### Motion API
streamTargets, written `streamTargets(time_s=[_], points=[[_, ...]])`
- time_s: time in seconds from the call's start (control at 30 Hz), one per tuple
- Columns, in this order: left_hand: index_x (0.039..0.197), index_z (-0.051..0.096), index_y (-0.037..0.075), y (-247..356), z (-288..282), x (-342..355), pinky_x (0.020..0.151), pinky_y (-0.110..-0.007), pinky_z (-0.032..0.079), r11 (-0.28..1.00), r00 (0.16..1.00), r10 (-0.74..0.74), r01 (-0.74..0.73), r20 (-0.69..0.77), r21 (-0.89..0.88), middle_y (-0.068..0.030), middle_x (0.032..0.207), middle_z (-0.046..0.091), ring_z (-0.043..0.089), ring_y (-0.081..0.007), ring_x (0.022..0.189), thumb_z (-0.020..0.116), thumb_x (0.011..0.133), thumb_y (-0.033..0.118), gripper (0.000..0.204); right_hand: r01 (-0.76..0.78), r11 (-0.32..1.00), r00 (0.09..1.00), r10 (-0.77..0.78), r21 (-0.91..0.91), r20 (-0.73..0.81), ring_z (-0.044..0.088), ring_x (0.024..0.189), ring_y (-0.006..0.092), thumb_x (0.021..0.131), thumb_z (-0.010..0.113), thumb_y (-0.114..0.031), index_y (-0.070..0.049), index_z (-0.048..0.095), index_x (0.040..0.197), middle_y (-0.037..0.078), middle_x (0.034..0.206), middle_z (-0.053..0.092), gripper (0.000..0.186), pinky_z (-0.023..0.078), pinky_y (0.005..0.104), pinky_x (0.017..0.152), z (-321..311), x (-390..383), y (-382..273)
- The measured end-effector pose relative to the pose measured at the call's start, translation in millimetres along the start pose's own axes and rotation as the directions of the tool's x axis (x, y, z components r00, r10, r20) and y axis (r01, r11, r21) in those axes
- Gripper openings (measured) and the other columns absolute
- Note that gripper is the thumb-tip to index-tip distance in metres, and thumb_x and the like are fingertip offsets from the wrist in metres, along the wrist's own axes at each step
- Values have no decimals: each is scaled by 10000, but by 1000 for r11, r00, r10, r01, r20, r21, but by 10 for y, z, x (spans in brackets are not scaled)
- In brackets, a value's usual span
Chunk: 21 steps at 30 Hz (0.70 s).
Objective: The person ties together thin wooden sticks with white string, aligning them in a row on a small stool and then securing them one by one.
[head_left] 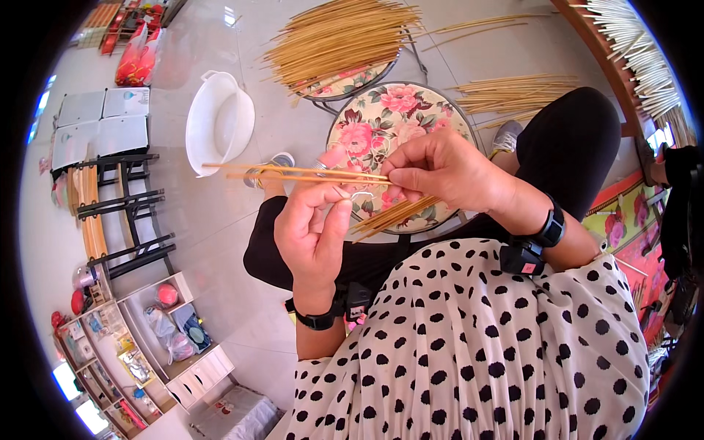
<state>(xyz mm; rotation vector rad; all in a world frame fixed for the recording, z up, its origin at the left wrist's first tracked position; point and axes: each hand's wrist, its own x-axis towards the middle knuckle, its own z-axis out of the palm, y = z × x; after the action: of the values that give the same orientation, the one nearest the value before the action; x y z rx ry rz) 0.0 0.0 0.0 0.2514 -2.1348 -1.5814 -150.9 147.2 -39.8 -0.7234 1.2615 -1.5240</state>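
Several thin tan sticks [249,170], likely bamboo or cane, lie crosswise in front of me. My right hand [451,172] is closed, with thumb and fingertips pinching the sticks' right ends. Just below the sticks, my left hand [312,227] is also closed. Its thumb and forefinger meet at a short white thread or wire [362,194], which curls toward the sticks; the exact grip is too small to make out. Under both hands is a round stool [418,110] with a pink-flower top, and more loose sticks [400,216] rest on its near side.
Beyond, a large bundle of sticks [337,40] lies across a second flowered stool. More sticks [513,95] lie on the tiled floor at right. A white plastic tub [220,121] stands at left, with folded black-legged furniture [128,209] and a low shelf [198,374] nearer.
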Motion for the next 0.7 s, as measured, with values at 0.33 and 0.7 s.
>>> streamTargets(time_s=[0.33,0.7], points=[[906,543,-22,75,22,35,831,-333,502,999,998,27,-25,-58,37,-267,1198,569,615,-236,1035,485,854,-79,96,-153,976,988,150,154,27,571,626,27,965,575,-171,6,671,932,0,789,669,203,448,157,560,11,9,-56],[971,581,-39,40,45,62,797,-275,510,995,994,-71,76,-86,59,-172,1096,635,629,-155,889,550,892,-60,88,-173,971,984,164,164,66,558,674,31,974,563,-191,17,664,968,2,804,669,231,467,168,610,58,1,16]])
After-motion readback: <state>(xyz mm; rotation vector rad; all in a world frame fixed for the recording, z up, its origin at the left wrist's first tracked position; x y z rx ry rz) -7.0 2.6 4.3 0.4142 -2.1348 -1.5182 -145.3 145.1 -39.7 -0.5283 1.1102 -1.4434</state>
